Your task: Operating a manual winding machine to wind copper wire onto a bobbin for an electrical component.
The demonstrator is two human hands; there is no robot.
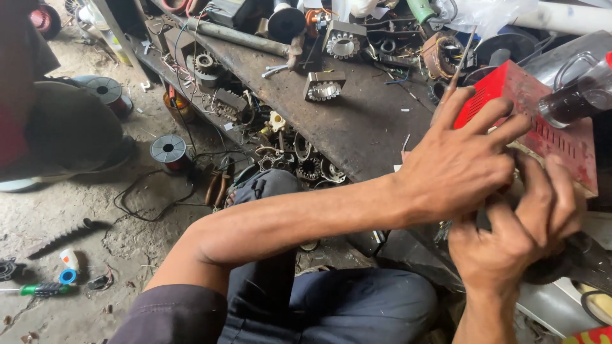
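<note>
1. The left hand (456, 169) lies at about 3 o'clock in the view, fingers spread and pressed over a small part that its palm hides; what it grips cannot be told. A thin rod (460, 64) rises from between its fingers toward 1 o'clock.
2. The right hand (516, 232), at 4 o'clock, is curled just below the left and touching it, fingers bent around the same hidden part; whether it truly clamps something cannot be told.
3. Behind both hands, toward 2 o'clock, a red metal box (545, 118) with slotted vents sits tilted; the left fingertips rest against its edge. A dark glass jar (577, 99) lies on its upper end.
4. The surface is a dark, grimy workbench (357, 130) running from 11 o'clock down to the centre, scuffed and oily.
5. On it, at 12 o'clock, stand two toothed motor stators (343, 44), a grey pipe (245, 37) and tangled wires.
6. Under the bench edge, near centre, more wound stator parts (309, 167) are heaped.
7. The room has a dusty concrete floor (57, 216). At 9 o'clock two wire spools (168, 150) stand on it.
8. At 7 o'clock lie a green-handled screwdriver (39, 289) and a dark ridged strip (60, 236).
9. The person's knees, in dark trousers (357, 306), fill 6 o'clock.
</note>
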